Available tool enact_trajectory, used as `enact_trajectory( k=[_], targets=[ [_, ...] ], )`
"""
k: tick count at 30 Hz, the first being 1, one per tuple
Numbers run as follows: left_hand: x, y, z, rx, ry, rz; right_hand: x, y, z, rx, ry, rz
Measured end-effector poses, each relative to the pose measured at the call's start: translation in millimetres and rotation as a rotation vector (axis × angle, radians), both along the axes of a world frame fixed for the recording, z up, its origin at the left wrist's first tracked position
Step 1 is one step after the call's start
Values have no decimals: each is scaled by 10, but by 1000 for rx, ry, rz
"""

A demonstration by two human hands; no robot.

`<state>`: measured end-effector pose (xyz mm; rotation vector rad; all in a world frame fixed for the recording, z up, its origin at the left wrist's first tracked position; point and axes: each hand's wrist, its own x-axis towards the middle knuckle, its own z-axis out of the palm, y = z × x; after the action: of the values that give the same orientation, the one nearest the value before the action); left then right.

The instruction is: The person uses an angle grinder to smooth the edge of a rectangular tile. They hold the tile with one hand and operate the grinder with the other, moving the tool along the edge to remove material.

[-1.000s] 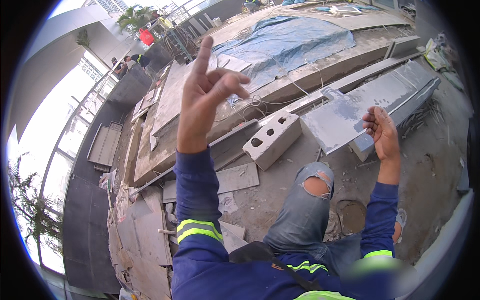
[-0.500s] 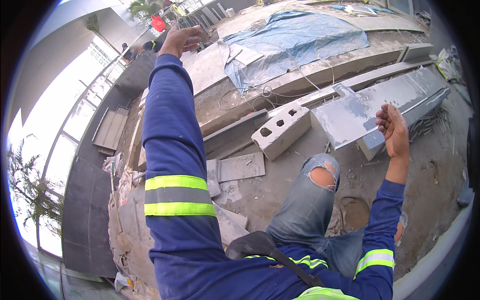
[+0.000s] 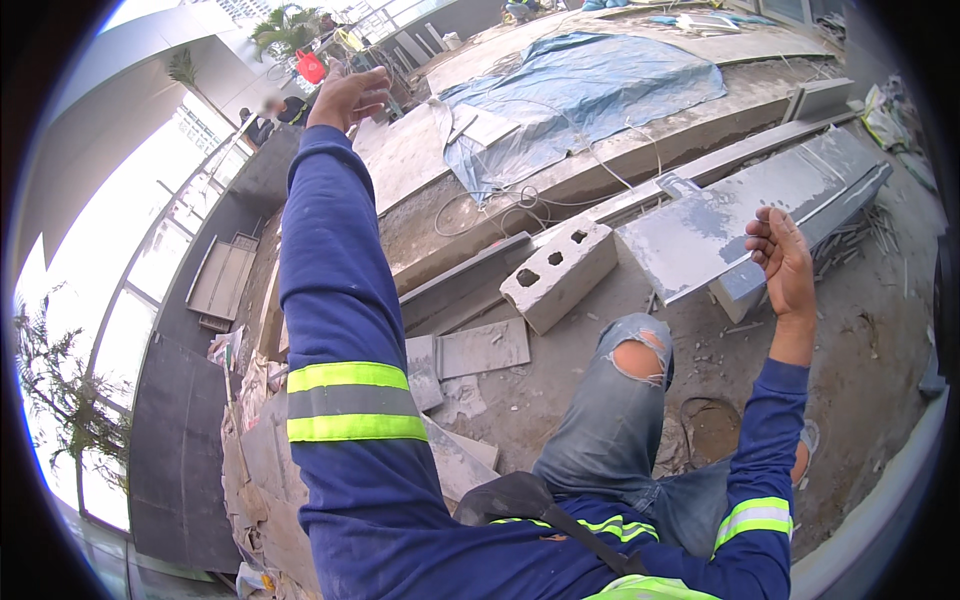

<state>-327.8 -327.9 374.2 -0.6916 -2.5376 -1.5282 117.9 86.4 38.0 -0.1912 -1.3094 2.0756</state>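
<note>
My left arm reaches far forward, and my left hand [image 3: 350, 98] is raised near the top with its fingers stretched loosely apart, seemingly holding nothing. Behind that hand a red object [image 3: 311, 67] shows. My right hand [image 3: 786, 262] is lifted at the right, fingers curled in toward the palm; whatever they may hold is hidden. It appears in front of a grey stone slab [image 3: 715, 225] with dark wet-looking patches. A hollow concrete block [image 3: 562, 277] with several holes lies left of the slab, beyond my bent knee [image 3: 640, 360] in torn jeans.
A blue tarp [image 3: 590, 95] covers part of the raised concrete ledge, with a loose cable [image 3: 520, 205] along its edge. Flat tile pieces [image 3: 482, 345] lie on the dusty ground. Dark panels [image 3: 180, 440] stand at the left. People [image 3: 285, 110] are at the far upper left.
The view has shifted slightly, so the block and slab sit a little further left and lower. Both hands keep nearly the same pose. More of the people in the background shows.
</note>
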Motion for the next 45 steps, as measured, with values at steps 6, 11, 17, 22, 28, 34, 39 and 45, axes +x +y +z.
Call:
enact_trajectory(
  k=[6, 11, 17, 22, 28, 34, 39, 45],
  targets=[
    [-64, 52, 57, -12, -18, -22, 49, -8, 25, 13, 8, -12],
    [10, 178, 28, -17, 14, -3, 100, 8, 35, 5, 14, -22],
    [133, 271, -49, 1, 17, 9, 155, 11, 66, 11, 21, -28],
    [113, 269, -128, -54, -2, -21, 170, 1, 87, 19, -11, -68],
    [-70, 395, -552, -301, -40, -57, 148, 0, -12, 86, -66, -88],
    [612, 823, -1626, -381, -66, -389, 4, 28, -237, 407, -413, -344],
    [1538, 938, -2644, -680, -319, -942, -79, 12, -658, 734, -708, -328],
    [1087, 592, -2470, -618, -297, -655, -217, -117, -664, 963, -817, 91]
  ],
)
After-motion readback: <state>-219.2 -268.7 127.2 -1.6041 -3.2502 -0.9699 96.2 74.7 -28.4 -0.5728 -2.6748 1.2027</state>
